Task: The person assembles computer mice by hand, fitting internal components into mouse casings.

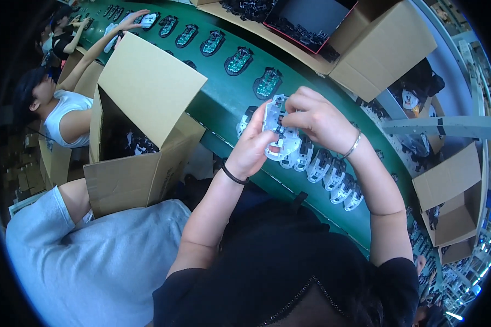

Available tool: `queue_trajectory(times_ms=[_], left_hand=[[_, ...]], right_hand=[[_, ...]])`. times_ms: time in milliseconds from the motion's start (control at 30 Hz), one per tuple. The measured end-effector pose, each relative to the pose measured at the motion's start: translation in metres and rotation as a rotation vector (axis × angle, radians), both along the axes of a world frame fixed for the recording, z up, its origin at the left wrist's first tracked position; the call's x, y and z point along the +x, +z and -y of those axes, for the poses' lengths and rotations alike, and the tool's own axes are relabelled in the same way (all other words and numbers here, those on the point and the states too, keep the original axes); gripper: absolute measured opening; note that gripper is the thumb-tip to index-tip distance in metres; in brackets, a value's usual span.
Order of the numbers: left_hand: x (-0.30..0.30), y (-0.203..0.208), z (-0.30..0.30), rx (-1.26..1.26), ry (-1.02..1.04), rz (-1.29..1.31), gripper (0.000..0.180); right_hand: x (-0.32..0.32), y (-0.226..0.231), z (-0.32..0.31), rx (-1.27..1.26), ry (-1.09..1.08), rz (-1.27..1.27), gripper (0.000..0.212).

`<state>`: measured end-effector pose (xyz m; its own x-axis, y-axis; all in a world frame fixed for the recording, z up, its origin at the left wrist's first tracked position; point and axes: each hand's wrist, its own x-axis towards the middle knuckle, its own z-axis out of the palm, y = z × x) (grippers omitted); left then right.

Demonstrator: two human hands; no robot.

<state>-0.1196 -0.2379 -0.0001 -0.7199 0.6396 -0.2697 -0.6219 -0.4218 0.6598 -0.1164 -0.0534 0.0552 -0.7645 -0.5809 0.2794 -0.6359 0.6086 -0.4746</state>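
Note:
In front of me, above the green belt, my left hand (pixel 249 151) grips a white plastic mouse shell (pixel 273 113) by its side, its hollow inner face showing. My right hand (pixel 317 119) is bent over the shell, fingertips pinched together against its inside; whatever they hold is too small to make out. Just beyond, on the belt, lies a mouse base with a green circuit board (pixel 268 83). Beneath and to the right of my hands, several more white-and-black mouse shells (pixel 318 168) stand in a close row.
The green belt (pixel 218 103) carries a line of mouse bases (pixel 238 61) toward the far left. Open cardboard boxes stand left (pixel 123 180) and far right (pixel 384 52), with a tray of black parts (pixel 305 32). Co-workers (pixel 68 117) sit along the left; a grey-clad person (pixel 98 261) is close beside me.

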Motion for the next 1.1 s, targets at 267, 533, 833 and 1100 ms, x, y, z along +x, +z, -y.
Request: queue_trajectory(times_ms=[267, 533, 833, 1100], left_hand=[[0.028, 0.013, 0.007, -0.064, -0.045, -0.094, 0.071], [0.029, 0.01, 0.008, -0.105, 0.003, -0.203, 0.07], [0.027, 0.007, 0.004, -0.183, 0.083, -0.317, 0.067], [0.028, -0.003, -0.002, -0.151, 0.137, -0.353, 0.064]], right_hand=[[0.017, 0.009, 0.01, 0.106, 0.106, -0.143, 0.011], [0.037, 0.001, 0.023, 0.118, -0.075, -0.218, 0.009], [0.051, -0.018, 0.037, -0.107, -0.425, -0.267, 0.03], [0.065, -0.054, 0.055, -1.088, -0.678, 0.582, 0.044]])
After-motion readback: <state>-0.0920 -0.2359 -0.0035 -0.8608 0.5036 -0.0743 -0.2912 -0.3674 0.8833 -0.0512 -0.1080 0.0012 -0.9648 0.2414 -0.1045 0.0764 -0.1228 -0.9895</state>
